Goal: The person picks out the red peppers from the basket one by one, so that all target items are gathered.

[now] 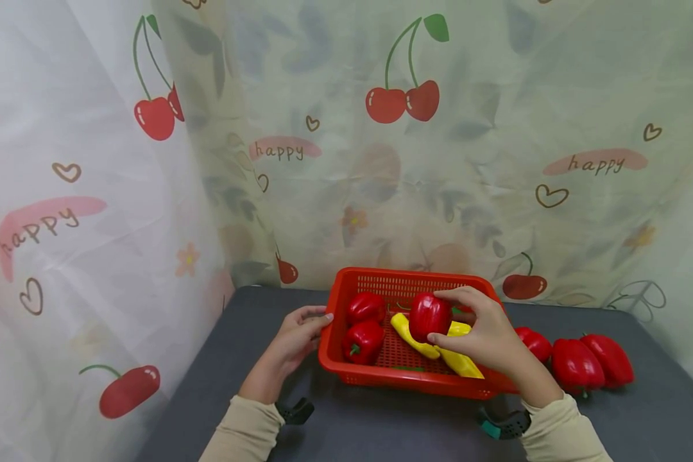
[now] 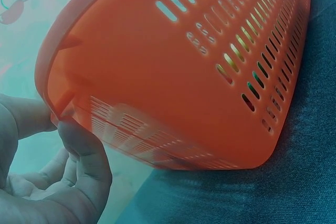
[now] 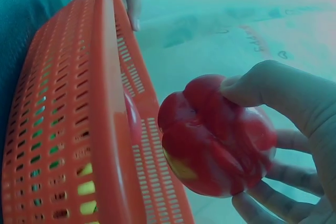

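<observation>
My right hand [image 1: 487, 330] grips a red bell pepper [image 1: 429, 317] between thumb and fingers, over the inside of a red plastic basket [image 1: 375, 378]. The right wrist view shows the lobed underside of this bell pepper [image 3: 210, 135] above the basket's rim. With thumb and curled fingers, my left hand [image 1: 294, 340] pinches the basket's left rim, seen close in the left wrist view at the rim [image 2: 50, 72]. Inside the basket, two red bell peppers [image 1: 365, 341] lie at the left. Yellow long peppers [image 1: 462, 364] lie toward the right, with bits of green partly hidden.
Several red bell peppers [image 1: 577, 364] lie on the dark grey table [image 1: 369, 430] to the right of the basket, one partly behind my right forearm. A patterned curtain [image 1: 346, 192] hangs right behind the basket and along the left side.
</observation>
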`<state>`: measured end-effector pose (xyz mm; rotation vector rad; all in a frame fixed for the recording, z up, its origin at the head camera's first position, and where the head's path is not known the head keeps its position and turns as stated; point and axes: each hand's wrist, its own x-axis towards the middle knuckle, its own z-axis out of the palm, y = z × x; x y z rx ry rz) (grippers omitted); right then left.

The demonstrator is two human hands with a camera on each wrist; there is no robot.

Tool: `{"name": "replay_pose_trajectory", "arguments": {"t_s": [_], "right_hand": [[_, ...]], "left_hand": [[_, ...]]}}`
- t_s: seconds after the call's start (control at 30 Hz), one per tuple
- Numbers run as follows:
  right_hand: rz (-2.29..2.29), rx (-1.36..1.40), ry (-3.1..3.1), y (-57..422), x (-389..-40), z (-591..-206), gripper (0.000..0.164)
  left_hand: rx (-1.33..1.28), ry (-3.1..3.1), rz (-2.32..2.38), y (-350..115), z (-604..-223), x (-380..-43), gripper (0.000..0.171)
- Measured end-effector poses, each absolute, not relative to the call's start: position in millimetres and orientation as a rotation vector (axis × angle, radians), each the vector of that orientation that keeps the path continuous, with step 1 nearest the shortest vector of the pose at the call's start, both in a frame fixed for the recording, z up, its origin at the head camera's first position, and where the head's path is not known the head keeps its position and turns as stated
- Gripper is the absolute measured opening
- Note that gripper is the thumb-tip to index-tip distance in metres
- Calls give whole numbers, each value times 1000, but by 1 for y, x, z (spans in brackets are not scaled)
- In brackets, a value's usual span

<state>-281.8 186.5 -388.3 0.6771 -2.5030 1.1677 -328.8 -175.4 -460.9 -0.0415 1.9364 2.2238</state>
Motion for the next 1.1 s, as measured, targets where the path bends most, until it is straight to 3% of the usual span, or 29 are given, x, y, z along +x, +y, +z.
{"name": "replay_pose_trajectory", "arguments": {"t_s": [1.1], "right_hand": [[1035, 510, -2397, 247, -251, -383, 71]], "left_hand": [[-48, 1936, 2232, -176, -464, -330, 42]]}}
